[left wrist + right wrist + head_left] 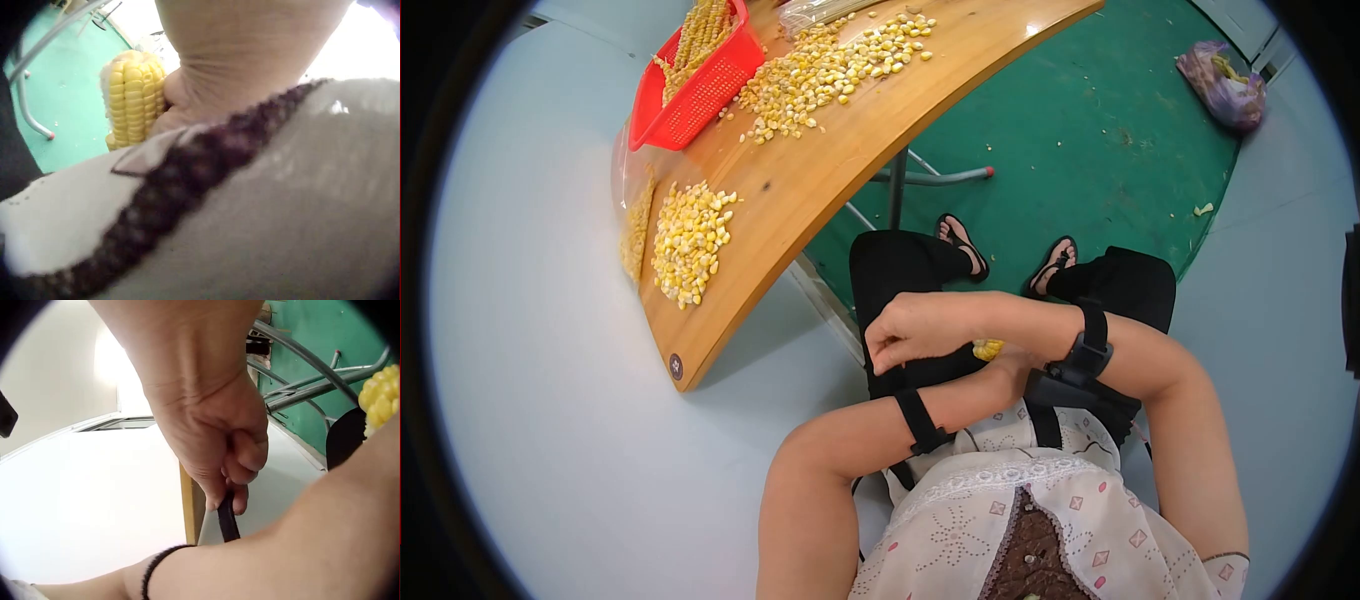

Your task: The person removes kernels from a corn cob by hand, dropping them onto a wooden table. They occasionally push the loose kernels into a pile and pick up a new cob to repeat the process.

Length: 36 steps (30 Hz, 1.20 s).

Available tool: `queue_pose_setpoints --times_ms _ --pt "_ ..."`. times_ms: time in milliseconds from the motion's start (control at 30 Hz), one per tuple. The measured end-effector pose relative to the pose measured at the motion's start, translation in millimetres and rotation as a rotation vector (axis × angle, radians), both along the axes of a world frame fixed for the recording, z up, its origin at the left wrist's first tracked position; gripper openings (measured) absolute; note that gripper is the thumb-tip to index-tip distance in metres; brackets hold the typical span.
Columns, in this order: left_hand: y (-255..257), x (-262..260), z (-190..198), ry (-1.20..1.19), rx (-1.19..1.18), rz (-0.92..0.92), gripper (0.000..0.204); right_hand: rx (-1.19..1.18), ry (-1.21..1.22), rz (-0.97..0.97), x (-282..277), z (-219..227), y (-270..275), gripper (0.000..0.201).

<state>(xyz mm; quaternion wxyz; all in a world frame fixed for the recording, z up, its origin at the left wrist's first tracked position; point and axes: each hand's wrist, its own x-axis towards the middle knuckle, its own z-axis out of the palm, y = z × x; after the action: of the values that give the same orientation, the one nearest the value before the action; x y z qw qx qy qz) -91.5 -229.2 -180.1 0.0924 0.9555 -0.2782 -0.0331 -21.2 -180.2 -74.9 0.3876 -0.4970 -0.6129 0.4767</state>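
My right hand [920,325] crosses over my left forearm. In the right wrist view its thumb and fingers pinch a black strap end [228,522], which rises from the left forearm [306,550]. A black wrist strap [918,420] circles that forearm. My left hand [1008,378], partly hidden beneath the right arm, holds an ear of corn [134,97] with yellow kernels. Part of the corn [988,349] shows above my lap, between the two arms.
A wooden table [820,190] carries loose corn kernels [692,243] and a red basket [690,118] of corn cobs. Metal table legs [930,180] stand on the green floor. A purple plastic bag [1222,88] lies by the far wall. Patterned blouse fabric [287,206] fills the lower left wrist view.
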Motion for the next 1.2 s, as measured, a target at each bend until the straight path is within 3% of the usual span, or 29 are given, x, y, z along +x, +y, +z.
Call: queue_pose_setpoints --times_ms 433,833,1033,1200 --pt "9 -8 -2 0.001 0.078 0.034 0.023 0.016 0.038 -0.153 -9 -5 -14 0.019" --pt "29 -19 -5 0.003 0.171 0.076 0.022 -0.011 -0.014 -0.073 -18 -1 -19 0.024" --pt "25 -10 -11 -0.043 0.228 0.097 0.022 -0.011 0.092 -0.044 -15 -12 -22 0.026" --pt "28 0 -27 -0.126 0.328 0.141 0.022 -0.101 -0.003 -0.17 -6 -4 -21 0.024"
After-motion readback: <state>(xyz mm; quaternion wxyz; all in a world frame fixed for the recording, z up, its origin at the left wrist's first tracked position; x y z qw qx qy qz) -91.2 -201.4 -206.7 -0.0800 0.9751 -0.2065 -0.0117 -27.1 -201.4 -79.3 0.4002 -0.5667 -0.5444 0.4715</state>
